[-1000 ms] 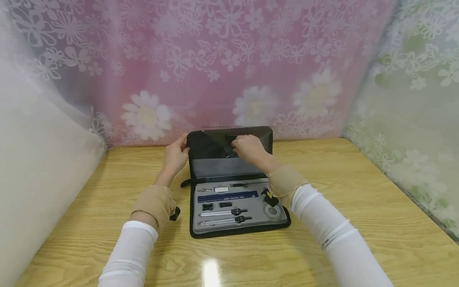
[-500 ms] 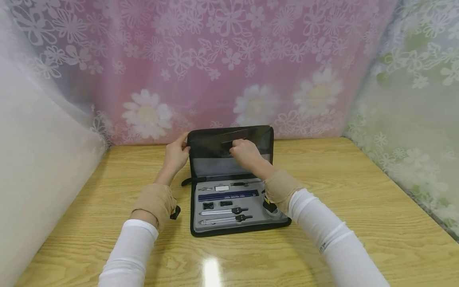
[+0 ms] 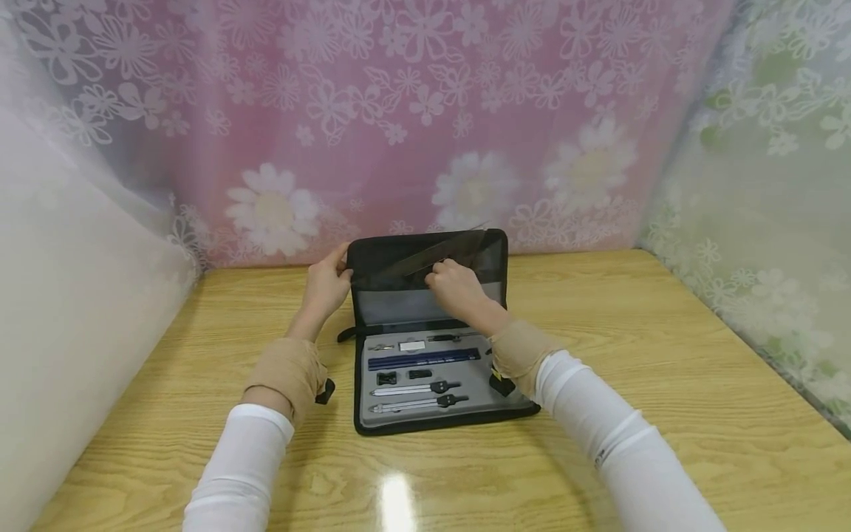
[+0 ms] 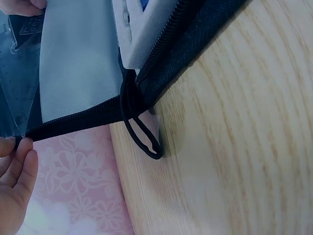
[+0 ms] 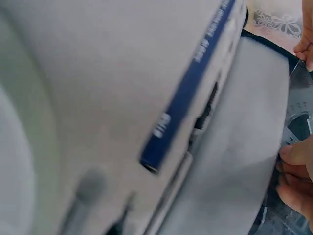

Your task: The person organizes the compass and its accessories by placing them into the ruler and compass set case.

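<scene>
A black zip case (image 3: 362, 425) lies unfolded on the table with its lid (image 3: 392, 304) raised. My left hand (image 3: 327, 287) pinches the lid's left edge between thumb and fingers. In front of the lid's dark pocket, my right hand (image 3: 457, 287) pinches a clear set square (image 3: 432, 255), which is tilted with one end up to the right. The left wrist view shows a pointed corner of the set square (image 4: 19, 93) near the left fingertips. A dark cut-out and markings appear on it in the right wrist view. How much of it sits inside the pocket I cannot tell.
The grey tray holds blue pencils (image 3: 423, 360), a white eraser (image 3: 411, 346), a sharpener (image 3: 386, 378) and two compasses (image 3: 417, 404). A black zip-pull loop (image 3: 346, 335) sticks out left. Floral curtains (image 3: 399, 133) stand behind the wooden table (image 3: 631, 355).
The set square has tilted, its right end rising above the lid's top edge. My right hand has shifted slightly down. The left hand keeps its grip on the lid.
</scene>
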Available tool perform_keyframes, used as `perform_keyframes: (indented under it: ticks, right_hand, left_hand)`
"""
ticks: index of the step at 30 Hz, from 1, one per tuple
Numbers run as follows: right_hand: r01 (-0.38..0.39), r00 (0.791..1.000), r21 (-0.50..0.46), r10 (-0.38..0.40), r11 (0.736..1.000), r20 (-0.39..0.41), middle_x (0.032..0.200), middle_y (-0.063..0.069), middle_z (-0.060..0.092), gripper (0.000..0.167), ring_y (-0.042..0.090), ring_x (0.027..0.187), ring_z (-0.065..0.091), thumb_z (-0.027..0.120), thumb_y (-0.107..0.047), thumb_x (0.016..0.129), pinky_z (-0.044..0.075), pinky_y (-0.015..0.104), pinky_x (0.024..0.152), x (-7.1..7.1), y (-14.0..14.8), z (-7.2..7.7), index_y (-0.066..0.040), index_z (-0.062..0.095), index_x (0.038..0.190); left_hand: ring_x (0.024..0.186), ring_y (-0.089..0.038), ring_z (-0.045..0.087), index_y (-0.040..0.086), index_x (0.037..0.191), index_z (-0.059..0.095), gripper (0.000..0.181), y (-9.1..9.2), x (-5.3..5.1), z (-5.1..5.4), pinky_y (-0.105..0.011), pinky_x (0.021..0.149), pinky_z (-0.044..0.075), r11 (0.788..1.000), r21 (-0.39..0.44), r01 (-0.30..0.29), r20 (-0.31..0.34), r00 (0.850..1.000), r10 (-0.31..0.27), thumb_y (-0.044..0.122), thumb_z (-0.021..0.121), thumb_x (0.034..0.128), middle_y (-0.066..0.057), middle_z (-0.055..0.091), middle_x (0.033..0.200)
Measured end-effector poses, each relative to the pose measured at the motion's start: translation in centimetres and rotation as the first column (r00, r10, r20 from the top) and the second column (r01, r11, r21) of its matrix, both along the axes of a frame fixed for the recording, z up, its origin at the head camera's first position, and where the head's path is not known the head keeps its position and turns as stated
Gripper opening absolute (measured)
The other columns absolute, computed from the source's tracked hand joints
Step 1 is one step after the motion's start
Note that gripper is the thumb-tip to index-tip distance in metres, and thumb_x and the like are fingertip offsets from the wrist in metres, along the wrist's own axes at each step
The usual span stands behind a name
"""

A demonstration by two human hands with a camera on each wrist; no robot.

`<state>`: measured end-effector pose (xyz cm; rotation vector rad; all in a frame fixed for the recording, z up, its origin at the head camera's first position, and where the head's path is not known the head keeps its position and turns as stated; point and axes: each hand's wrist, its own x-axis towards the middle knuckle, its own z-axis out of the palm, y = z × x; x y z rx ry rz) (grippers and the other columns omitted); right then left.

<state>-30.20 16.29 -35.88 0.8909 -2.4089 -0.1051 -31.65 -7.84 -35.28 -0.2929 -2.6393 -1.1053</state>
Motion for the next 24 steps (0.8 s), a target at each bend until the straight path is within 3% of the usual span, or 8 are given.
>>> perform_keyframes:
  ticks: [4, 10, 15, 21, 23, 24]
  right_hand:
    - [0.001, 0.981, -0.040, 0.007, 0.999, 0.196, 0.081, 0.010, 0.065, 0.013, 0.024, 0.076, 0.061, 0.061, -0.001, 0.086, 0.050, 0.035, 0.070, 0.0, 0.4, 1.2, -0.005, 0.073, 0.086]
    - [0.030, 0.892, -0.072, 0.006, 0.997, 0.451, 0.101, 0.011, 0.068, 0.018, 0.025, 0.093, 0.064, 0.059, -0.002, 0.088, 0.050, 0.038, 0.081, -0.3, 0.7, 2.9, -0.003, 0.072, 0.100]
    - [0.055, 0.840, -0.079, -0.003, 0.995, 0.542, 0.102, 0.013, 0.068, 0.019, 0.026, 0.093, 0.064, 0.058, -0.002, 0.088, 0.050, 0.037, 0.081, -0.6, 0.3, 3.2, -0.001, 0.072, 0.100]
    - [0.175, 0.769, -0.115, -0.063, 0.978, 0.636, 0.103, 0.012, 0.068, 0.020, 0.025, 0.092, 0.064, 0.058, -0.007, 0.089, 0.050, 0.037, 0.080, -0.6, -0.1, 2.8, -0.001, 0.071, 0.103]
    - [0.175, 0.766, -0.107, -0.067, 0.979, 0.639, 0.104, 0.012, 0.067, 0.021, 0.025, 0.092, 0.064, 0.058, -0.010, 0.090, 0.050, 0.037, 0.081, -0.6, -0.2, 2.7, -0.001, 0.070, 0.105]
    - [0.158, 0.783, -0.091, -0.069, 0.983, 0.619, 0.103, 0.012, 0.067, 0.021, 0.025, 0.091, 0.064, 0.058, -0.010, 0.090, 0.050, 0.037, 0.080, -0.5, -0.2, 2.6, -0.001, 0.069, 0.105]
  left_hand:
    - [0.091, -0.031, 0.058, 0.011, 0.141, 0.040, 0.053, 0.1, 0.0, 0.1, -0.043, 0.078, 0.046, 1.000, 0.002, 0.006, 0.001, 1.000, -0.006, 0.001, 0.053, 0.0906, -0.019, 0.061, 0.102]
    - [0.088, -0.031, 0.058, 0.010, 0.140, 0.042, 0.052, 0.0, -0.2, 0.1, -0.042, 0.077, 0.046, 1.000, 0.007, 0.006, -0.017, 1.000, -0.006, 0.000, 0.053, 0.0899, -0.019, 0.062, 0.098]
    - [0.086, -0.031, 0.058, 0.010, 0.139, 0.043, 0.052, 0.0, -0.3, 0.1, -0.042, 0.075, 0.046, 1.000, 0.003, 0.004, -0.021, 1.000, -0.004, 0.000, 0.054, 0.0894, -0.018, 0.062, 0.097]
    - [0.086, -0.030, 0.059, 0.011, 0.138, 0.045, 0.050, 0.1, -0.3, 0.1, -0.042, 0.074, 0.047, 1.000, -0.005, 0.004, -0.012, 1.000, -0.004, 0.001, 0.054, 0.0896, -0.018, 0.062, 0.098]
    - [0.086, -0.030, 0.059, 0.012, 0.139, 0.043, 0.051, 0.0, -0.3, 0.1, -0.041, 0.073, 0.047, 1.000, 0.000, 0.003, -0.007, 1.000, -0.003, 0.002, 0.053, 0.0901, -0.018, 0.062, 0.098]
    - [0.087, -0.030, 0.059, 0.012, 0.140, 0.042, 0.052, 0.0, -0.3, 0.1, -0.041, 0.073, 0.047, 1.000, 0.006, 0.002, -0.002, 1.000, -0.002, 0.002, 0.053, 0.0904, -0.018, 0.062, 0.099]
